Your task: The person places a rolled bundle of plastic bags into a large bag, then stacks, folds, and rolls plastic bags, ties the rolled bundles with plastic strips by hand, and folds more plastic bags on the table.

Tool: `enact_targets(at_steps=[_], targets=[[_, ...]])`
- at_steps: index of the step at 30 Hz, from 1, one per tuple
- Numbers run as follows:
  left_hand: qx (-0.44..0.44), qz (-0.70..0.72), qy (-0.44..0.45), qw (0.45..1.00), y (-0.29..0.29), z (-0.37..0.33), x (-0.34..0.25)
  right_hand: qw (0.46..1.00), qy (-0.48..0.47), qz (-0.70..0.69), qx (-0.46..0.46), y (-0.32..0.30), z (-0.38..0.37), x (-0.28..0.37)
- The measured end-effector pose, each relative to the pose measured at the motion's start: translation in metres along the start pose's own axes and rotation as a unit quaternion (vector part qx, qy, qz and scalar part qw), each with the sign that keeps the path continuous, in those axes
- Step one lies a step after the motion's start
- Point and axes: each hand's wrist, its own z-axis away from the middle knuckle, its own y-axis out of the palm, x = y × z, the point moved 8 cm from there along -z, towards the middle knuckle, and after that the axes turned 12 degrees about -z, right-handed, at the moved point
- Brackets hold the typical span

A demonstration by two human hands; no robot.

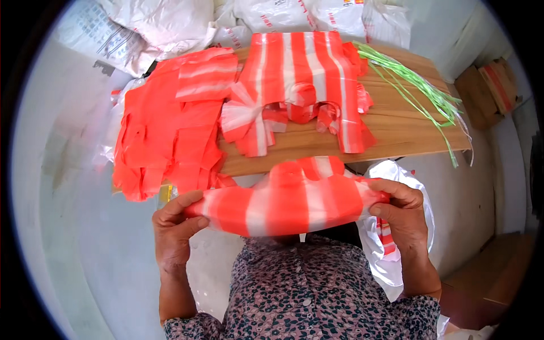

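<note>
A red-and-white striped plastic bag (283, 205) is stretched sideways in front of my chest, just off the table's near edge. My left hand (177, 224) pinches its left end between thumb and fingers. At the other end, my right hand (401, 212) grips a bunched corner the same way. Beyond it, a stack of striped plastic bags (300, 62) lies on the table with crumpled handles toward me. To the left is a pile of red plastic bags (170, 122), its near edge hanging over the table edge.
Green plastic strings (411, 82) lie across the right of the wooden table (391, 127), their ends over its edge. Full white sacks (272, 14) stand along the back. A white bag (391, 272) hangs by my right forearm. Cardboard boxes (487, 93) are at far right.
</note>
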Motion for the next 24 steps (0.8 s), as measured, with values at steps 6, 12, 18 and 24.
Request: enact_targets(at_steps=[6,12,18,24], targets=[[-0.045,-0.039,0.01,0.998,-0.015,0.003,-0.009,0.993,0.04,0.113,-0.006,0.005,0.003,0.005],[-0.054,-0.037,0.03,0.997,-0.015,0.001,-0.012,0.994,0.017,0.109,-0.013,0.001,-0.002,0.012],[-0.085,-0.024,0.031,0.996,-0.02,0.002,-0.01,0.998,0.039,0.036,-0.018,0.009,-0.005,0.008],[-0.089,-0.053,0.026,0.994,-0.02,0.003,-0.016,0.996,0.017,0.085,0.0,0.015,-0.007,0.014]])
